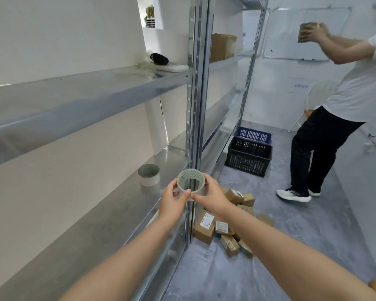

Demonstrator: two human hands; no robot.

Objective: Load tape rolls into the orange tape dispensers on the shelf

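A clear tape roll (191,175) with a patterned core is held in front of the shelf post, gripped from both sides. My left hand (175,200) pinches its lower left edge. My right hand (212,195) holds its right side, thumb meeting the left thumb under the roll. A second tape roll (149,175) stands on the middle metal shelf (109,222), just left of my hands. No orange tape dispenser is in view.
Several small cardboard parcels (224,227) lie on the floor by the shelf foot. A black crate (249,155) and a blue crate (254,134) stand farther along. Another person (339,109) stands at the right, lifting a box. The upper shelf (74,98) holds a black pouch (159,58).
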